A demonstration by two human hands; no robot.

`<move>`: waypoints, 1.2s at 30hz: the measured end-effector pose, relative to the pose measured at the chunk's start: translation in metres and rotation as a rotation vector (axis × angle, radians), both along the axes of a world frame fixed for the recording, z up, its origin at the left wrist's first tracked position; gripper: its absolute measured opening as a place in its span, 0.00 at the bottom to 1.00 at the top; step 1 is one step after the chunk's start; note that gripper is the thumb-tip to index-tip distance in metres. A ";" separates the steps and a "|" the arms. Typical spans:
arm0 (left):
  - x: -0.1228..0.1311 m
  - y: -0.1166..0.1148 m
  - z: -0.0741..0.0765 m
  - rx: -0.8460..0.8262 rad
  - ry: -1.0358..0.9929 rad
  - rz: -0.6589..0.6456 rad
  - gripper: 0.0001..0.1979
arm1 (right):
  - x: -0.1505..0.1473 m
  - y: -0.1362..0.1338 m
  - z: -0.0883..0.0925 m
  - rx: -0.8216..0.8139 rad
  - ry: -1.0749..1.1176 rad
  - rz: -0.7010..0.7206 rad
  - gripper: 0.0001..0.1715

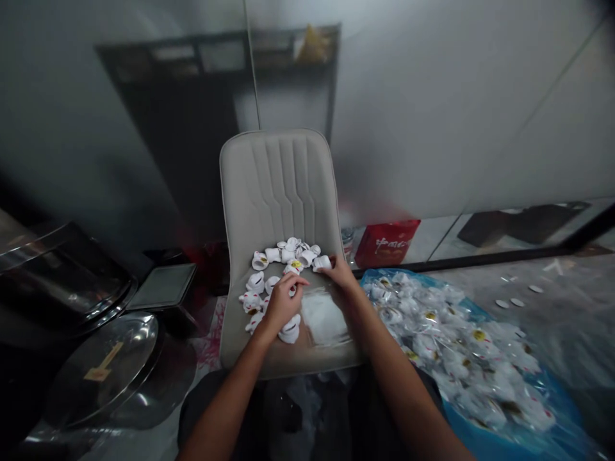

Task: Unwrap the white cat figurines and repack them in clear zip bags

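White cup-shaped pieces and small figurines with red and yellow marks, perhaps lucky cats, lie in a curved cluster (259, 260) on the seat of a beige chair (281, 173). My left hand (284, 302) is over the cluster, its fingers curled in and the thumb near the index finger; whatever is between them is hidden. At the cluster's right end, my right hand (340, 274) has its thumb and fingers around a white figurine piece (321, 263). A stack of clear plastic bags (324, 318) lies on the seat between my forearms.
Right of the chair, a blue plastic sheet (473, 435) bears many bagged white figurines (461, 349). A red bag (387, 243) stands by the glossy wall. Several white discs (517, 302) are on the floor. To the left are a lidded metal pot (120, 378) and a scale-like box (161, 286).
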State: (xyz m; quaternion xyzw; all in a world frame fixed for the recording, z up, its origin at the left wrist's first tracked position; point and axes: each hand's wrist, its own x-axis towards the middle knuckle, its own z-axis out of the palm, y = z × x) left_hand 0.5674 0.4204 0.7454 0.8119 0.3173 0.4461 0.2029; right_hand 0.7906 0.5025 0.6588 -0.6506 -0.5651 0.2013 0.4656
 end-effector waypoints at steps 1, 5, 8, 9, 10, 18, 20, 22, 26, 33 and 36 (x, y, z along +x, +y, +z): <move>-0.002 0.000 0.001 0.010 0.007 0.012 0.11 | 0.004 -0.001 0.006 -0.019 0.018 0.023 0.22; -0.004 -0.002 -0.002 0.049 0.094 0.068 0.12 | 0.004 -0.018 0.041 0.105 0.056 0.095 0.16; -0.001 -0.003 -0.010 0.069 0.151 0.167 0.25 | -0.018 -0.039 0.072 0.175 0.089 0.338 0.19; 0.000 -0.003 -0.012 0.059 0.152 0.199 0.31 | -0.028 -0.045 0.081 0.167 0.093 0.457 0.19; -0.001 -0.001 -0.014 0.040 0.144 0.225 0.34 | -0.036 -0.051 0.088 0.144 0.105 0.579 0.19; -0.014 0.015 -0.010 -0.059 -0.033 0.278 0.31 | -0.031 -0.019 0.054 0.177 0.219 0.334 0.19; -0.014 0.016 -0.009 -0.081 -0.045 0.295 0.30 | -0.020 -0.004 0.034 0.122 -0.067 0.142 0.23; -0.012 0.015 -0.009 -0.089 -0.051 0.300 0.29 | -0.015 0.006 0.020 0.016 -0.332 0.122 0.27; -0.008 0.012 -0.010 -0.139 -0.076 0.221 0.28 | -0.013 0.013 0.011 -0.095 -0.488 0.140 0.22; -0.005 0.009 -0.009 -0.140 -0.131 0.166 0.29 | -0.009 -0.006 0.030 -0.008 -0.048 -0.095 0.17; -0.002 0.006 -0.009 -0.127 -0.163 0.113 0.31 | -0.024 -0.031 0.041 0.111 0.395 -0.192 0.23</move>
